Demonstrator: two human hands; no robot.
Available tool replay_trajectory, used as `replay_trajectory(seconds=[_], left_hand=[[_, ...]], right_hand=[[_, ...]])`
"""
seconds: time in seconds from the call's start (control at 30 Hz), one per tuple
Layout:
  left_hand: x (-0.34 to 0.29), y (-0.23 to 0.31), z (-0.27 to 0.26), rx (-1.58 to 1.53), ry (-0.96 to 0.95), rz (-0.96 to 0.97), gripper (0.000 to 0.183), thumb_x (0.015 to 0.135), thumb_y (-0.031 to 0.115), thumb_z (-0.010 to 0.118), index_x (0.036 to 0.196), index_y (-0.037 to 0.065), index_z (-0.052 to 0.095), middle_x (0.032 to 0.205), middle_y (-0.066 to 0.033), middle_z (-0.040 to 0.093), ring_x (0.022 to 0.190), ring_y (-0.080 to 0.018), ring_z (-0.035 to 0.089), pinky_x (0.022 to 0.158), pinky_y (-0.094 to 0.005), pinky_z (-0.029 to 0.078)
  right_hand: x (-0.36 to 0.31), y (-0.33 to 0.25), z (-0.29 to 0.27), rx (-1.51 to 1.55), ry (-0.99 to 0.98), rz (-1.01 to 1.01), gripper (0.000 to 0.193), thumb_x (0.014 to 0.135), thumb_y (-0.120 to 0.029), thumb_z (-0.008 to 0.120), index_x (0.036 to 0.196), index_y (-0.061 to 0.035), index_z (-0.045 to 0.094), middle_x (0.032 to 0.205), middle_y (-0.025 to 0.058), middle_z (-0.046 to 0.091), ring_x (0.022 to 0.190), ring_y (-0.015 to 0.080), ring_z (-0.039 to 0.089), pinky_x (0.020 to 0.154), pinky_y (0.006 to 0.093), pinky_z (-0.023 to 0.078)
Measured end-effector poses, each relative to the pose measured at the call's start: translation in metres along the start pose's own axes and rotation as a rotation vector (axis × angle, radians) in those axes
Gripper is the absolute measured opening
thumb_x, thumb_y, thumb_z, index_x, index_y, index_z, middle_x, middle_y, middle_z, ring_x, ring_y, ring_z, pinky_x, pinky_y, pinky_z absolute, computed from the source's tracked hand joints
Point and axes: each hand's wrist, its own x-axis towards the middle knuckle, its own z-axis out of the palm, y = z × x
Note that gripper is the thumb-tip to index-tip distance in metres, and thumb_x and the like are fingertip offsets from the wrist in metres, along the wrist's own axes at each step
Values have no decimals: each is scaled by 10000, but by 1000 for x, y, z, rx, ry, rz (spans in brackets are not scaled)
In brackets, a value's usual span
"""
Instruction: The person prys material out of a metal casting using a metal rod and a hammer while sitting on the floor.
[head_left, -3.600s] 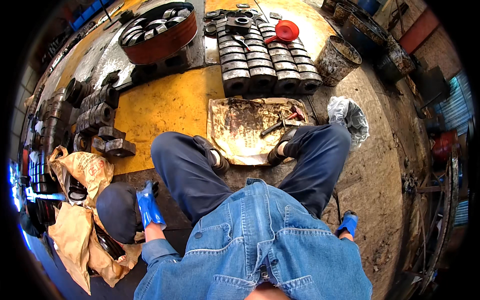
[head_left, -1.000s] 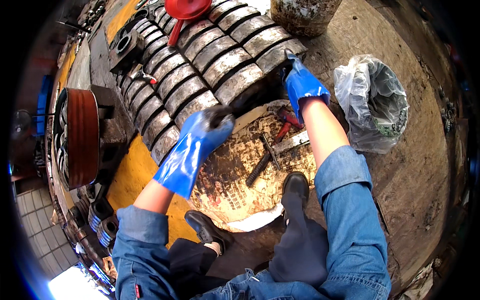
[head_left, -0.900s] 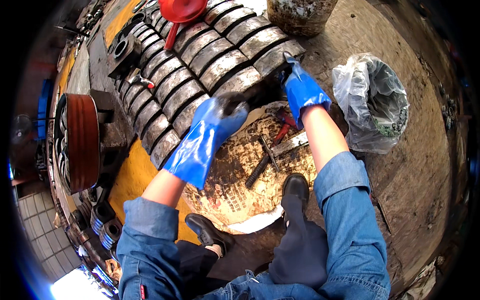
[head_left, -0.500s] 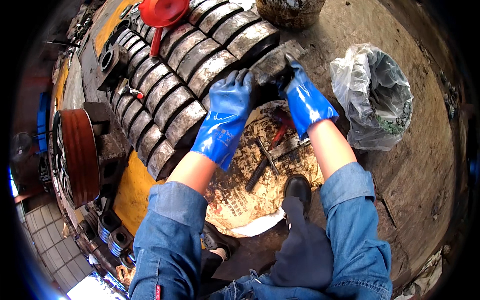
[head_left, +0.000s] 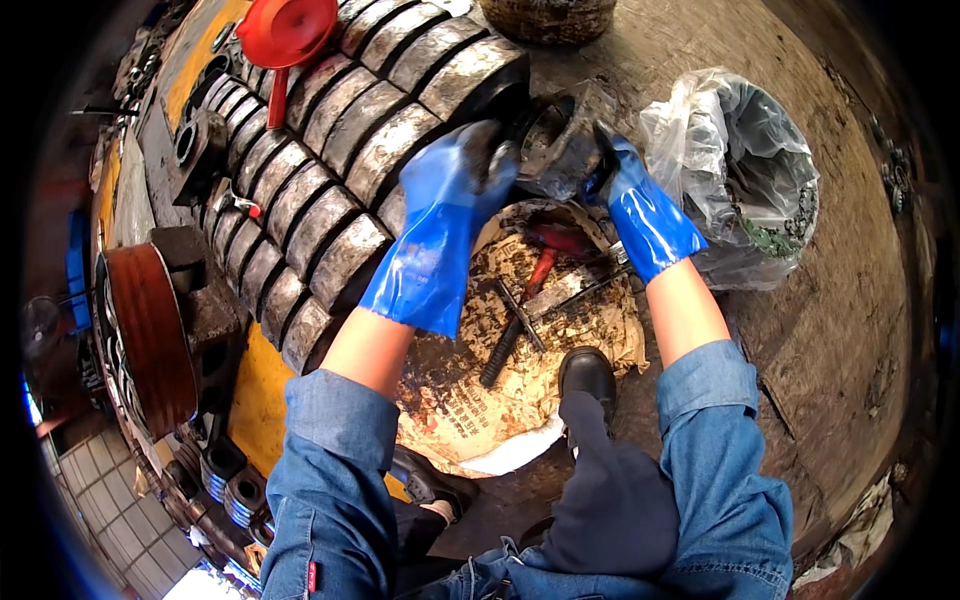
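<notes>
Both my hands wear long blue rubber gloves with darkened fingertips. Between them is a dark, greasy metal block (head_left: 572, 150) with a round hollow, tilted above the near edge of the rows of metal pieces. My right hand (head_left: 640, 195) grips its right side, thumb uppermost. At the block's left edge, my left hand (head_left: 445, 195) has curled fingers, somewhat smeared by motion. Below lies a stained paper sack (head_left: 450, 400). On it rest a red-and-black hammer (head_left: 540, 270) and a thin metal rod with a crossbar, partly overlapping.
Rows of curved metal pieces (head_left: 345, 120) fill the left, with a red plastic pan (head_left: 285, 30) on top. A bin lined with clear plastic (head_left: 690, 150) stands right. A rusty drum (head_left: 550, 20) is at the back, a brown ring (head_left: 150, 340) at far left.
The metal block has been turned so its round hollow shows. My right hand has shifted slightly right and down; my left hand has curled at the block's left side. The view has moved a little.
</notes>
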Motion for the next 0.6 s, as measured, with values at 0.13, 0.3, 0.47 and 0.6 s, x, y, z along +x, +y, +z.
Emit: replay_trajectory(seconds=[0.13,0.3,0.47,0.6], left_hand=[[56,60,20,-300,-482,-425,366,891,263,675,1196,65,630,1058,-165,695,938,-209,684,763,-315,566],[71,48,87,-572,-409,-519,414,790,387,749,1047,64,709,946,-127,731,833,-223,698,770,-353,557],[63,15,70,-657,-396,-567,508,776,329,805,1078,-51,658,966,-190,714,859,-226,688,760,-328,551],[30,30,31,-982,-397,-397,373,850,232,753,1053,-67,657,872,-115,700,714,-154,658,663,-285,539]], right_hand=[[-13,-17,34,471,263,410,345,915,-243,659,1174,-16,639,1194,126,656,1101,230,622,988,384,495],[-3,-6,59,426,147,353,289,952,-142,574,1208,-15,619,1162,114,670,1069,222,632,981,353,496],[-26,-4,99,298,384,251,290,954,-117,559,1221,-16,610,1169,113,667,1069,218,629,973,346,497],[-52,-4,136,172,574,230,292,957,-98,547,1231,-17,603,1175,111,664,1069,214,627,968,341,497]])
